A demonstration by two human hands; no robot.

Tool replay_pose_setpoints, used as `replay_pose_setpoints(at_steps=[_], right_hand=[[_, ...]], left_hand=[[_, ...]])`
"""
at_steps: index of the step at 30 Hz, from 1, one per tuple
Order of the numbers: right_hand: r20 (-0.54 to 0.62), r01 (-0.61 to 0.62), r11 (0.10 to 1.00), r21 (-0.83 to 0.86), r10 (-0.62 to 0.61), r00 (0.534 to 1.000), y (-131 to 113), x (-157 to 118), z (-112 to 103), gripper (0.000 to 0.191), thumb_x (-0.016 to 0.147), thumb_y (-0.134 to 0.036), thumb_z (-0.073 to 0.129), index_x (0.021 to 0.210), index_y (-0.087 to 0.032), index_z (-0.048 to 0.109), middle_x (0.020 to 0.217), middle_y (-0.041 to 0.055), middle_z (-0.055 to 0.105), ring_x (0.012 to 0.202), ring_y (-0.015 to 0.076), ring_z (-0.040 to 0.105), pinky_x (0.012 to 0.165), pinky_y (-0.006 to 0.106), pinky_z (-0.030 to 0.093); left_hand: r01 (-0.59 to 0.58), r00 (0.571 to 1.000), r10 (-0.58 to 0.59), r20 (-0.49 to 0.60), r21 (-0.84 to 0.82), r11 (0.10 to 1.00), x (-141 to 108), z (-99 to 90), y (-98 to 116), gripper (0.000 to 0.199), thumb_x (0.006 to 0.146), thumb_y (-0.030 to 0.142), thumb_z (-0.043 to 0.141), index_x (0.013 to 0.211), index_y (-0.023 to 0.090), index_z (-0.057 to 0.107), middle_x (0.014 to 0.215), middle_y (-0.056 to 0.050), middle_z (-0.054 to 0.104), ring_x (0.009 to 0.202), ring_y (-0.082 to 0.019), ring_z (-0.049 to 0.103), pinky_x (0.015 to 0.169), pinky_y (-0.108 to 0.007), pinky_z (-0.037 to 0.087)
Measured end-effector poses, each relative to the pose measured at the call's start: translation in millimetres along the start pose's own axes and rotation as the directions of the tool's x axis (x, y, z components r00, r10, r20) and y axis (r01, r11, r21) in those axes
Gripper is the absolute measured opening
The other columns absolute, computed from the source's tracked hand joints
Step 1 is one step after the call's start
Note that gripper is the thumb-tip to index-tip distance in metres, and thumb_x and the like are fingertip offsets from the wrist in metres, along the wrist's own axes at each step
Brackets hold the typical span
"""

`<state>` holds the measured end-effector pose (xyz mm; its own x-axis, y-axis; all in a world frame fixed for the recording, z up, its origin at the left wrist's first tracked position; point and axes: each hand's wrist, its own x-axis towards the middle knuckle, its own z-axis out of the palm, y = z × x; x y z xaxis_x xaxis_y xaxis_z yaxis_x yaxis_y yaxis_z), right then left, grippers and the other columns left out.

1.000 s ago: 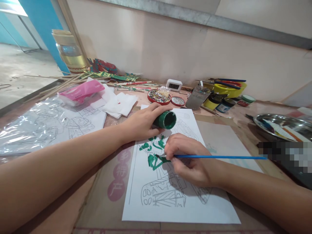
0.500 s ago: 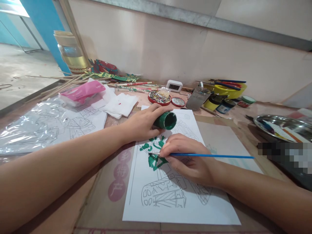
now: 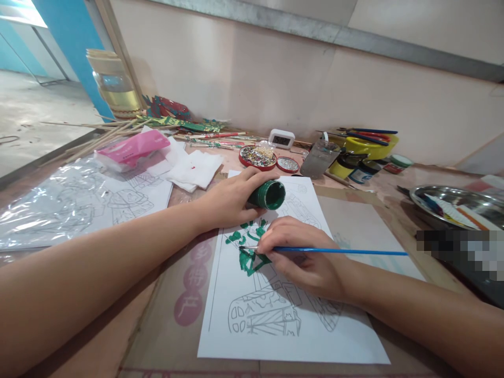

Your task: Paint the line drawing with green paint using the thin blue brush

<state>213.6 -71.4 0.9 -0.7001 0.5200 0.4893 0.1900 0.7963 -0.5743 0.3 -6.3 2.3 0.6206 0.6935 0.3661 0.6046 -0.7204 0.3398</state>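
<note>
Left hand [image 3: 227, 200], part-curled round an open, tilted paint jar [image 3: 268, 195] over the upper paper sheet [image 3: 220, 338]; right hand [image 3: 305, 257], fingers closed on a blue brush [image 3: 366, 252], tip at the green paint [image 3: 246, 261], with the sheet's lower outlines [image 3: 268, 312] uncoloured.

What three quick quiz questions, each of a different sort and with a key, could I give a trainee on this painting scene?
1. Multiple choice: what does the left hand hold?
A) a steel bowl
B) a green paint jar
C) a yellow jar

2. True or false: the drawing sheet under the brush in the right hand is painted green all over.

3. Fill in the blank: as the camera sees it, the pink packet lies to the ____ of the white clock.

Key: 1. B; 2. False; 3. left
</note>
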Motion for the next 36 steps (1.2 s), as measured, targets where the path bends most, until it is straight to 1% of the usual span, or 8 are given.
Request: replay_pose_setpoints(at_steps=[8, 11, 17, 21, 23, 27, 32, 36], right_hand=[[0.073, -0.02, 0.999, 0.033, 0.018, 0.997, -1.7, 1.4, -1.4, 0.017, 0.09, -0.009, 0.056, 0.094, -0.02, 0.069, 0.086, 0.0056, 0.073, 0.083, 0.0201, 0.066, 0.077, 0.035, 0.054], [0.032, 0.002, 0.999, 0.041, -0.004, 0.999, -2.9, 1.4, -2.2, 0.018, 0.091, -0.009, 0.055, 0.097, -0.021, 0.067, 0.088, 0.0059, 0.073, 0.084, 0.0205, 0.067, 0.077, 0.036, 0.055], [-0.222, 0.013, 0.997, 0.076, 0.004, 0.975, -2.7, -2.5, -6.0, 0.021, 0.092, -0.009, 0.05, 0.101, -0.023, 0.064, 0.096, 0.0052, 0.072, 0.093, 0.0207, 0.068, 0.083, 0.038, 0.056], [-0.44, -0.12, 0.992, 0.028, 0.12, 0.89, 7.1, 0.2, -8.4, 0.02, 0.094, -0.011, 0.047, 0.095, -0.023, 0.063, 0.093, 0.0029, 0.069, 0.087, 0.0193, 0.067, 0.081, 0.037, 0.054], [-0.498, -0.2, 0.98, -0.024, 0.161, 0.852, 13.1, 4.2, -9.9, 0.016, 0.093, -0.012, 0.05, 0.091, -0.022, 0.063, 0.088, 0.0018, 0.068, 0.083, 0.0184, 0.066, 0.077, 0.034, 0.053], [-0.498, -0.273, 0.96, -0.054, 0.211, 0.841, 19.2, 10.7, -11.8, 0.015, 0.09, -0.013, 0.05, 0.087, -0.022, 0.063, 0.083, 0.0017, 0.068, 0.08, 0.0181, 0.065, 0.067, 0.028, 0.052], [-0.452, -0.225, 0.968, -0.115, 0.151, 0.879, 19.0, 12.0, -11.3, 0.015, 0.09, -0.013, 0.049, 0.087, -0.022, 0.062, 0.086, 0.0031, 0.07, 0.082, 0.0187, 0.066, 0.07, 0.029, 0.055], [-0.44, -0.243, 0.963, -0.114, 0.17, 0.882, 19.2, 12.6, -10.9, 0.015, 0.09, -0.014, 0.049, 0.087, -0.022, 0.061, 0.086, 0.0033, 0.07, 0.08, 0.0185, 0.066, 0.063, 0.026, 0.053]], left_hand=[[-0.011, 1.0, 0.011, -0.008, 0.002, 1.0, 0.2, 0.5, -1.1, 0.069, 0.088, 0.023, 0.066, 0.15, 0.027, 0.038, 0.142, -0.01, 0.052, 0.118, -0.029, 0.063, 0.097, -0.04, 0.051], [-0.009, 1.0, 0.009, -0.009, 0.002, 1.0, -0.4, 0.3, -1.3, 0.069, 0.087, 0.023, 0.066, 0.15, 0.028, 0.038, 0.142, -0.01, 0.052, 0.117, -0.029, 0.064, 0.097, -0.041, 0.051], [-0.014, 1.0, 0.013, -0.017, -0.023, 1.0, -2.0, -0.3, -2.4, 0.07, 0.087, 0.023, 0.067, 0.15, 0.03, 0.037, 0.145, -0.009, 0.051, 0.123, -0.028, 0.062, 0.101, -0.041, 0.051], [-0.009, 1.0, 0.009, -0.006, 0.003, 1.0, -2.5, -0.8, -4.2, 0.075, 0.083, 0.019, 0.067, 0.15, 0.029, 0.037, 0.146, -0.01, 0.05, 0.125, -0.031, 0.06, 0.104, -0.044, 0.05], [-0.001, 1.0, 0.001, 0.004, 0.01, 1.0, -2.7, -1.4, -4.5, 0.074, 0.083, 0.02, 0.067, 0.15, 0.029, 0.037, 0.147, -0.011, 0.049, 0.125, -0.031, 0.06, 0.104, -0.046, 0.05], [0.017, 1.0, -0.017, 0.019, 0.013, 1.0, -3.2, -2.2, -4.6, 0.07, 0.086, 0.026, 0.067, 0.149, 0.029, 0.038, 0.144, -0.011, 0.05, 0.121, -0.031, 0.062, 0.1, -0.046, 0.053], [0.009, 1.0, -0.009, 0.015, 0.014, 1.0, -3.9, -1.8, -6.0, 0.068, 0.087, 0.026, 0.067, 0.149, 0.031, 0.038, 0.144, -0.01, 0.05, 0.12, -0.03, 0.063, 0.097, -0.044, 0.054], [0.002, 1.0, -0.002, 0.013, 0.011, 1.0, -4.2, -2.1, -6.3, 0.067, 0.088, 0.027, 0.067, 0.148, 0.03, 0.038, 0.142, -0.01, 0.051, 0.119, -0.029, 0.063, 0.097, -0.042, 0.054]])
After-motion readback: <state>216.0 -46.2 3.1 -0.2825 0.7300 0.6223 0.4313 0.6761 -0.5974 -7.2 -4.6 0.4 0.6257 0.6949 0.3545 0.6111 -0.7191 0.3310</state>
